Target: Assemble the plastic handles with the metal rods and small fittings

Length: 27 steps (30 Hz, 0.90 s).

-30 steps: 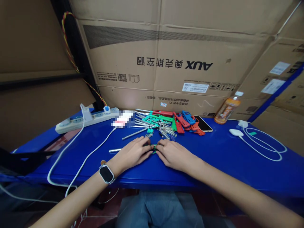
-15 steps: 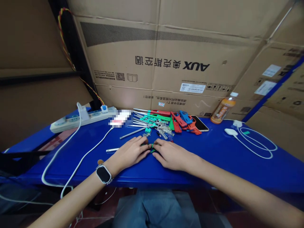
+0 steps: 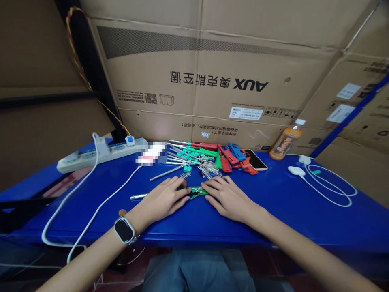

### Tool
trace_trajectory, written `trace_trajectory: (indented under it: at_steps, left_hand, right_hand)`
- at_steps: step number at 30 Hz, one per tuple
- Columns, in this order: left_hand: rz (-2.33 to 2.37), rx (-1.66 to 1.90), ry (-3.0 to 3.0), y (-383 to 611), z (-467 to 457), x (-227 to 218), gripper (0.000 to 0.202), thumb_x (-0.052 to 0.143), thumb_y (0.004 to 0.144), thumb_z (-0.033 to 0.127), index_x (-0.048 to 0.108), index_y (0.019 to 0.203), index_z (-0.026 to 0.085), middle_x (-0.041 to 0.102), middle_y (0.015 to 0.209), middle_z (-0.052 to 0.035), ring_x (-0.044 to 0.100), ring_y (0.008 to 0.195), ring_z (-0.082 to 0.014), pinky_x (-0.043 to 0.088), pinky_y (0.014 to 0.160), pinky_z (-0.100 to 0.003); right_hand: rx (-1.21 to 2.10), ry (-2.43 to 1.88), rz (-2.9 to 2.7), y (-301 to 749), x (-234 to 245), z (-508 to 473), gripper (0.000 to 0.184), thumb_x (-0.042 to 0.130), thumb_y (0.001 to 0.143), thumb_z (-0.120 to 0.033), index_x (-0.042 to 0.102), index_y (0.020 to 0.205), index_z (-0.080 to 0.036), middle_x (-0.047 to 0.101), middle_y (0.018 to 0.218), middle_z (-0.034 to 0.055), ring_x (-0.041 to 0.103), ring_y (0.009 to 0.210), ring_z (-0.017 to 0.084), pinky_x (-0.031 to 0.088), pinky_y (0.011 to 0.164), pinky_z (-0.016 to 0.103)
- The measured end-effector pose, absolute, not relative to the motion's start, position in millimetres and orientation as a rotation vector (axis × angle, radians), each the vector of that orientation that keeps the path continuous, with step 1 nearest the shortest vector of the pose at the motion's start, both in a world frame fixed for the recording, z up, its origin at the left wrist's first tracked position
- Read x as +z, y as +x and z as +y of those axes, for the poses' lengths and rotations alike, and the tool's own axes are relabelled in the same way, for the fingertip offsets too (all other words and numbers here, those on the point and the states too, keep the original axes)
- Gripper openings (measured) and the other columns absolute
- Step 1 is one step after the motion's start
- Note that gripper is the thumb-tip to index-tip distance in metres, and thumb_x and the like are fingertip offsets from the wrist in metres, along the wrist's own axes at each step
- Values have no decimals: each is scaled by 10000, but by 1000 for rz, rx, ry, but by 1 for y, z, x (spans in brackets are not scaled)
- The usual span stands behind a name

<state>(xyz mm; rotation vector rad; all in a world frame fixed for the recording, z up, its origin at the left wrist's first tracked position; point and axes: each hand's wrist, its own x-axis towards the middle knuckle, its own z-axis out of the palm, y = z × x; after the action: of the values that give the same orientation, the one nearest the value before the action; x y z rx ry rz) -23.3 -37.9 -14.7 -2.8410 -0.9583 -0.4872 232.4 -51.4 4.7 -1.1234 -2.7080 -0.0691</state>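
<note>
Between my hands, low over the table, lies a long-neck lighter with a green casing; small metal and dark parts show in its middle. My left hand is closed on its left end, and a metal tube sticks out from beneath that hand. At the right end, the fingers of my right hand are closed on the casing and hide part of it. Just beyond are metal tubes with teal parts, clear lighter tanks, and red casing pieces.
At the back left is a power strip with white cables. A phone, an orange drink bottle and a white charging cable are on the right. Cardboard walls off the back of the blue table.
My hands have moved slightly apart, the right one to the right. More of the green casing and its inner parts now shows between them. The view has shifted a little.
</note>
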Motion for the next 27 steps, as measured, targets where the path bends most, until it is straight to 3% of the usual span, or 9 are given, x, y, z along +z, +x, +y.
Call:
trace_trajectory:
  at_steps: [4,8,16,21,27]
  left_hand:
    - [-949,-515,-2873,-22,-39,-9,291,431,1016,317,644,1184,214,589,1090,-89,581,966,-238,479,884,-406]
    - [-1023,-605,-2942,-10,-33,-4,271,458,1005,322,638,1168,203,592,1111,-88,587,1036,-238,476,919,-376]
    - [-1112,-695,-3118,0,-13,-5,271,584,935,418,663,1096,215,635,1047,-52,615,976,-220,476,894,-359]
    - [-1147,-697,-3055,-8,-20,-5,397,633,887,498,631,1175,225,623,1119,-65,585,1088,-254,424,987,-418]
    - [-1206,-593,-3028,-10,-20,-5,323,662,869,483,668,1057,220,650,1036,-39,611,1027,-249,397,1016,-446]
  right_hand:
    - [-110,-1183,-2706,232,-3,-61,489,401,1026,-397,475,1437,-143,536,1440,132,471,1287,302,375,998,501]
    - [-124,-1191,-2682,231,-7,-62,477,372,1037,-381,476,1438,-144,515,1463,123,470,1298,289,363,997,484]
    - [17,-1201,-2566,229,-5,-44,344,420,1024,-286,652,1270,-229,657,1246,91,558,1144,232,397,913,399]
    - [55,-1136,-2527,230,-4,-39,300,465,1007,-268,684,1211,-246,663,1160,87,569,1102,231,390,902,399]
    - [196,-1135,-2465,232,-8,-31,185,558,966,-259,725,1035,-223,694,1017,64,593,999,215,406,856,380]
